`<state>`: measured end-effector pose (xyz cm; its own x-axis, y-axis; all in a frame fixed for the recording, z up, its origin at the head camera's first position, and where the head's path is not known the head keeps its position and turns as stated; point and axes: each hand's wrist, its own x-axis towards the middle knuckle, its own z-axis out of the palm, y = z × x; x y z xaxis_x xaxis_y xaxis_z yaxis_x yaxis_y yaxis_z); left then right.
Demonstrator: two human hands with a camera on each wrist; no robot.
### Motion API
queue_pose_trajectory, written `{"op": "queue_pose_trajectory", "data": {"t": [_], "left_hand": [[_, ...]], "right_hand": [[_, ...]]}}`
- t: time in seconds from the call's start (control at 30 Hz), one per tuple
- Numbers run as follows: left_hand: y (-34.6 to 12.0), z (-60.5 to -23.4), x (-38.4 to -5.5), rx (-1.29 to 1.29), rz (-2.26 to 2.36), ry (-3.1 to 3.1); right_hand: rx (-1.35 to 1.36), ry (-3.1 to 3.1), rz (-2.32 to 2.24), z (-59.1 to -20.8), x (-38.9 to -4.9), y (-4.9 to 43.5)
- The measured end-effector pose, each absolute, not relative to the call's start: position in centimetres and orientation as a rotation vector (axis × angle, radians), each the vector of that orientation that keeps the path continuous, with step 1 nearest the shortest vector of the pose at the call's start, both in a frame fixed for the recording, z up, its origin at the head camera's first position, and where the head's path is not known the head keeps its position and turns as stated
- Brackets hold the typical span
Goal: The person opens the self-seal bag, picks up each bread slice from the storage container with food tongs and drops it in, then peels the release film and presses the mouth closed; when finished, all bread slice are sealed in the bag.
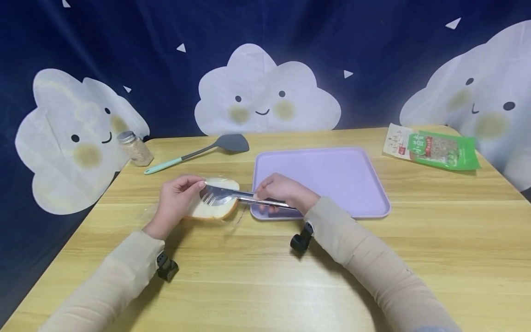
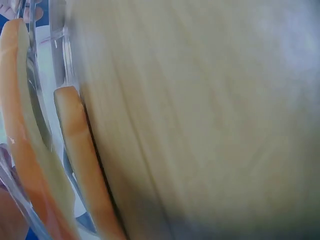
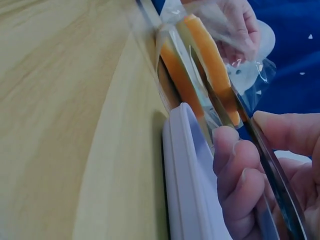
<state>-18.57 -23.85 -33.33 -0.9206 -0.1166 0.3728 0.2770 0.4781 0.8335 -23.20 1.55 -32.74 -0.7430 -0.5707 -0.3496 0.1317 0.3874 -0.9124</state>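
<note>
Two slices of white bread (image 1: 215, 208) lie stacked in a clear plastic bag (image 3: 167, 15) left of the tray. My left hand (image 1: 176, 198) pinches the bag at its upper left. My right hand (image 1: 284, 190) grips metal tongs (image 1: 245, 200) by their arms, over the tray's near left corner. A slotted head of the tongs lies over the top slice in the head view. In the right wrist view, the other arm reaches between the upper slice (image 3: 210, 52) and the lower slice (image 3: 179, 75), so the tongs straddle the upper one.
A lilac tray (image 1: 323, 180) sits right of the bread. Behind lie a spatula (image 1: 199, 152) with a mint handle and a lidded jar (image 1: 136, 148) at the left. A green and white seasoning packet (image 1: 433, 147) is at the back right. A cloud-printed blue curtain (image 1: 265, 27) hangs behind.
</note>
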Motion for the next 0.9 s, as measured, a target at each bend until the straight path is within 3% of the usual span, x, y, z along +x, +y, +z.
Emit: {"op": "queue_pose_trajectory", "data": {"t": [0.53, 0.9], "left_hand": [[-24.6, -33.4, -18.8, -0.057, -1.439, -2.361], [-24.2, -33.4, -18.7, -0.155, -1.378, -2.424]], "right_hand": [[-0.399, 2.068, -1.345, -32.4, -22.9, 3.9], [-0.298, 1.995, -1.465, -32.6, -22.4, 5.6]]}}
